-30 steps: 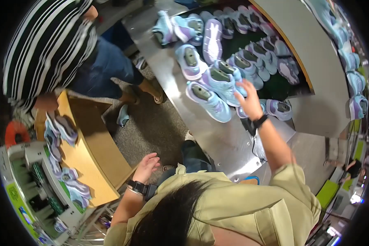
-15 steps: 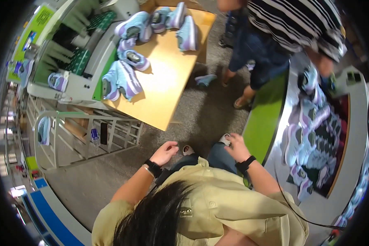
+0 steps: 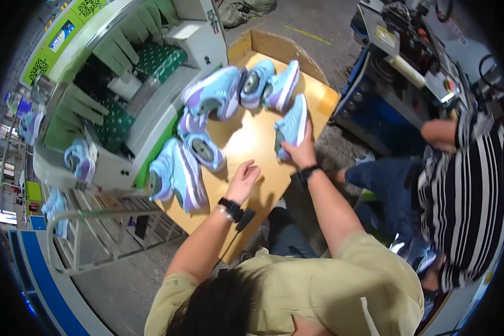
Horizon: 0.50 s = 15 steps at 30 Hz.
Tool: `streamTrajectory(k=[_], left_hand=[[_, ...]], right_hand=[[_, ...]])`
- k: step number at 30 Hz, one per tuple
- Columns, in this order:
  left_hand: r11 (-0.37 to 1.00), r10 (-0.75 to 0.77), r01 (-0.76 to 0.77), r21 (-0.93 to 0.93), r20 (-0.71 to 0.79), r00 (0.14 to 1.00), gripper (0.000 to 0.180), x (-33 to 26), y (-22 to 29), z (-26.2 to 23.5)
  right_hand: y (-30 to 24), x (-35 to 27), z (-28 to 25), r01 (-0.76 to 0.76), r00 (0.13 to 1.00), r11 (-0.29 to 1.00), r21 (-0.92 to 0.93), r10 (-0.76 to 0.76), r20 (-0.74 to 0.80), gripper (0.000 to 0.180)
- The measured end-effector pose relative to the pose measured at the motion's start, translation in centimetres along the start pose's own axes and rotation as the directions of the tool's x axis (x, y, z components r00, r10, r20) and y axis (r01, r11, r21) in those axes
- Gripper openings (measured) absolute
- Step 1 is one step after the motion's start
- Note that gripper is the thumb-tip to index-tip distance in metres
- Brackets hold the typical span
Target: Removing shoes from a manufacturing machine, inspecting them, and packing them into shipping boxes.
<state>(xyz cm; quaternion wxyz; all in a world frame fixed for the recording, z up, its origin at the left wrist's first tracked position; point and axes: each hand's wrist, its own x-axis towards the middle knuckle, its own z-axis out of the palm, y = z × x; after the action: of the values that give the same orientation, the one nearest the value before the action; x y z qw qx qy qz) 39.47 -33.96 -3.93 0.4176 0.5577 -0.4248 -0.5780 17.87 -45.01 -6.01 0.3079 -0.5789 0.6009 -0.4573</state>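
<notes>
My right hand [image 3: 303,152] is closed on the heel end of a light-blue sneaker [image 3: 294,122] with a white sole and lilac patches, at the right side of a wooden tabletop [image 3: 246,137]. My left hand [image 3: 244,182] hovers over the table's near part, fingers loosely bent and apart, holding nothing. Nearest to it, a sneaker with a dark opening [image 3: 204,151] lies on the table. A pair of sneakers [image 3: 179,173] leans together at the left edge. More of the same shoes [image 3: 215,89] stand along the far side.
A green and white machine [image 3: 115,162] with cloth strips stands left of the table, a sneaker [image 3: 79,159] on its ledge. A metal rack [image 3: 101,235] is below it. At right a person in a striped shirt [image 3: 459,196] stands close, near a blue workbench [image 3: 386,106] with tools.
My view has turned and moved in toward the table. Both hands have reached forward over it, and my right hand has taken hold of the sneaker at its right side.
</notes>
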Motion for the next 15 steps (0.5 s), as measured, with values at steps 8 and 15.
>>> streamTrajectory(k=[8, 15], left_hand=[[0.753, -0.322, 0.346, -0.56, 0.145, 0.935, 0.078, 0.7, 2.9, 2.4], [0.928, -0.154, 0.2, 0.315, -0.165, 0.974, 0.105, -6.4, 1.6, -1.6]], right_hand=[[-3.4, -0.7, -4.4, -0.508, 0.473, 0.861, 0.025, 0.255, 0.843, 0.046], [-6.5, 15.3, 6.3, 0.459, 0.882, 0.727, -0.511, -0.306, 0.357, 0.086]])
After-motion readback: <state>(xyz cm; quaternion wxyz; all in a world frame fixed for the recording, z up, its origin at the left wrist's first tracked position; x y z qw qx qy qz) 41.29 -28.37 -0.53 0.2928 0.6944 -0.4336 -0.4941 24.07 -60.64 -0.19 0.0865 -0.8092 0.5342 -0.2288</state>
